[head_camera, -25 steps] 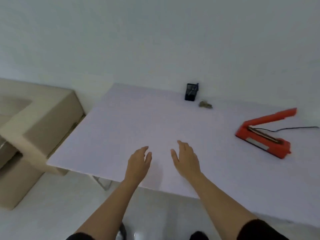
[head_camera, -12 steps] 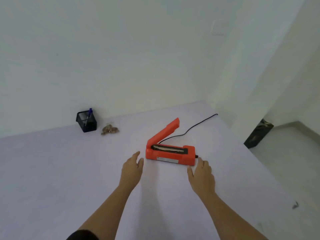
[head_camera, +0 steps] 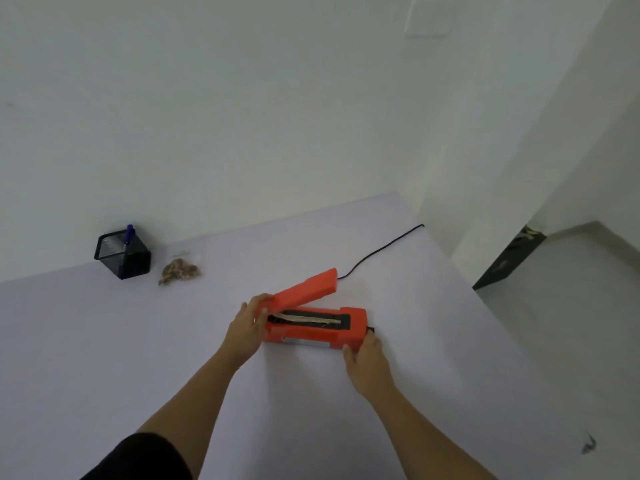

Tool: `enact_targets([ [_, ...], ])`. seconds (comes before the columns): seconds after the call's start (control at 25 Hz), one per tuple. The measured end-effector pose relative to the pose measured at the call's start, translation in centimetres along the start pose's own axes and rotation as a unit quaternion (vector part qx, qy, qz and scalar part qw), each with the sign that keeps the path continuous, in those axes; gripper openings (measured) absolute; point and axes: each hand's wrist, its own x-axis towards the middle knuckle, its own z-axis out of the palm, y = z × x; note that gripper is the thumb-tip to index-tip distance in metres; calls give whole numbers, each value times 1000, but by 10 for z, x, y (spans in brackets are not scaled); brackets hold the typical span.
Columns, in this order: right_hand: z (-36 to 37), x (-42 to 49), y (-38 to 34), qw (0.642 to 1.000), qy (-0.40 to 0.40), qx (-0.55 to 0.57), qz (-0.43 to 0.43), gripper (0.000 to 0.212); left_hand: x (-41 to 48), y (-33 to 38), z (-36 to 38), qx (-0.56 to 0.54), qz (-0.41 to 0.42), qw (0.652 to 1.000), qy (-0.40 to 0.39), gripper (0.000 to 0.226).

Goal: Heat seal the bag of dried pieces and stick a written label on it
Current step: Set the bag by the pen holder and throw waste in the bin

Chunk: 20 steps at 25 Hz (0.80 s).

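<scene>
An orange heat sealer (head_camera: 313, 329) lies mid-table with its lid arm raised. My left hand (head_camera: 247, 323) grips its left end by the hinge. At the sealer's right end my right hand (head_camera: 365, 355) holds the near corner, close to a small black knob. A clear bag of brown dried pieces (head_camera: 179, 270) lies far back on the table, apart from both hands. Beside the bag stands a black mesh pen holder (head_camera: 122, 254) with a blue pen (head_camera: 129, 233) in it. No label is visible.
The sealer's black cord (head_camera: 381, 250) runs back and right off the white table (head_camera: 104, 358). The table's right edge drops to a pale floor; a dark object (head_camera: 509, 259) stands there. White walls close the back and right.
The view swung right, bringing the sealer to the centre. Both hands reached forward from open over the bare table and now hold the two ends of the sealer.
</scene>
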Motion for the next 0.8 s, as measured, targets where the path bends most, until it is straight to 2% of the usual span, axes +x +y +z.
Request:
enact_targets([
  [0.08, -1, 12, -2, 1000, 6, 7, -17, 57, 9, 3, 2, -41, -18, 999, 15, 22],
  [0.16, -3, 32, -3, 999, 8, 24, -34, 55, 22, 5, 2, -78, -70, 994, 42, 19],
  [0.36, -8, 98, -27, 996, 23, 65, -49, 48, 68, -1, -4, -146, -229, 962, 38, 65],
  [0.52, -6, 160, -61, 993, 18, 112, -25, 42, 123, 4, -14, -153, -235, 957, 77, 65],
  [0.8, 3, 245, -99, 989, 18, 110, -95, 61, 215, 13, -27, -159, -212, 955, 134, 54],
])
